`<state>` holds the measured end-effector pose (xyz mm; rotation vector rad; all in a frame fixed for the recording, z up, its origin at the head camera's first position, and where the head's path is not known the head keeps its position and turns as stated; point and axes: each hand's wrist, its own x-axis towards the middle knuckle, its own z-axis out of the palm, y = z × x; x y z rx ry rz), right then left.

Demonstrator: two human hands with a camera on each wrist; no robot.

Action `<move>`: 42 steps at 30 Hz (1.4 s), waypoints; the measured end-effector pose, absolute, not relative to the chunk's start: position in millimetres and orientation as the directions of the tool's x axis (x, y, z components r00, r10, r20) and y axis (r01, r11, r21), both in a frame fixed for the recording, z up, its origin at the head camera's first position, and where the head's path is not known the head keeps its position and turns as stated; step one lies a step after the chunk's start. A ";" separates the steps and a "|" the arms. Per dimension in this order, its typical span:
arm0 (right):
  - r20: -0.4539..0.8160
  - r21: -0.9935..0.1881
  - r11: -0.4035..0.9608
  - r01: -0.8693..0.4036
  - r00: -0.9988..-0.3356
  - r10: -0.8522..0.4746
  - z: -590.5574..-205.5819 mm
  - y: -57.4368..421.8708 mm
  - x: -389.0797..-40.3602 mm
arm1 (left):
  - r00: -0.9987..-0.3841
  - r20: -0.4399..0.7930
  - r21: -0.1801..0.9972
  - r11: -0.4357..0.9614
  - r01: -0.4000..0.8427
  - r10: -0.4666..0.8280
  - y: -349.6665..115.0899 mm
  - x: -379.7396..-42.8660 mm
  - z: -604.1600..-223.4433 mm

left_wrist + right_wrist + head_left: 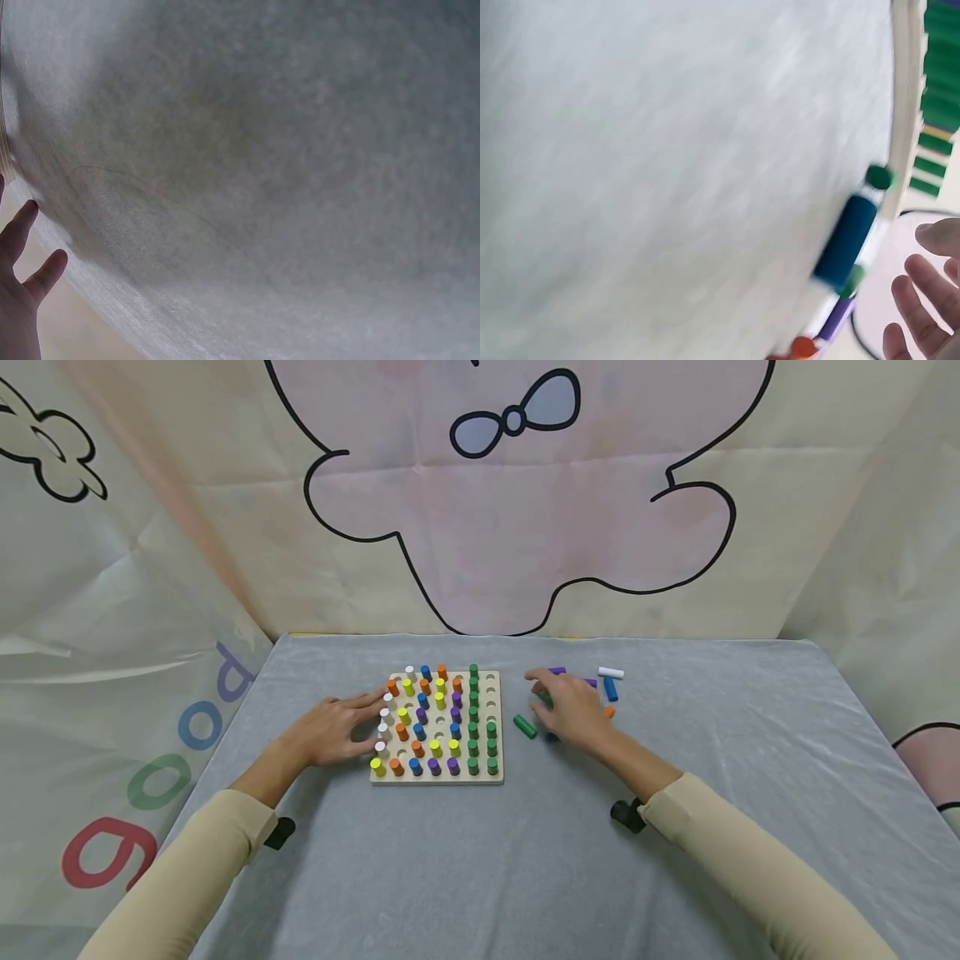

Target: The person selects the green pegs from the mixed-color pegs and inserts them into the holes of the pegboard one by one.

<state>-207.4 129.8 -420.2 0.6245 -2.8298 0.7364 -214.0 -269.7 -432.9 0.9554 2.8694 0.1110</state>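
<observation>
A wooden pegboard (437, 781) stands on the cloth, filled with columns of white, yellow, orange, blue, purple and green pegs. My left hand (335, 728) has its fingers spread and touches the board's left edge; in the left wrist view only part of the left hand (19, 277) shows. Right of the board, my right hand (573, 710) hovers over loose pegs, its fingers loosely bent. One green peg (545, 700) lies partly hidden beneath those fingers, another green peg (525, 726) just left of them. The right wrist view shows nothing between the fingers, beside a blue peg (846, 240).
Around the right hand lie purple pegs, a white peg (611, 672), a blue peg (611, 688) and an orange peg (609, 712). The grey cloth (450, 868) covers the table. Printed curtains (517, 527) hang behind and at both sides.
</observation>
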 end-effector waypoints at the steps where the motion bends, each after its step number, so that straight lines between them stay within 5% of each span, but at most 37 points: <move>1: 0.246 -0.421 0.806 -0.417 -0.907 -0.341 -421.8 133.3 -209.0 | -0.794 -0.087 0.106 0.799 0.592 0.601 -269.8 -214.0 -433.0; 19: 0.138 -0.392 0.879 -0.270 -0.962 -0.234 -435.7 153.0 -212.6 | -0.793 -0.079 0.108 0.796 0.595 0.604 -269.8 -213.2 -433.9; 42: 0.308 -0.391 0.846 -0.363 -0.918 -0.252 -426.3 149.6 -212.2 | -0.797 -0.072 0.104 0.799 0.592 0.600 -269.6 -214.6 -434.9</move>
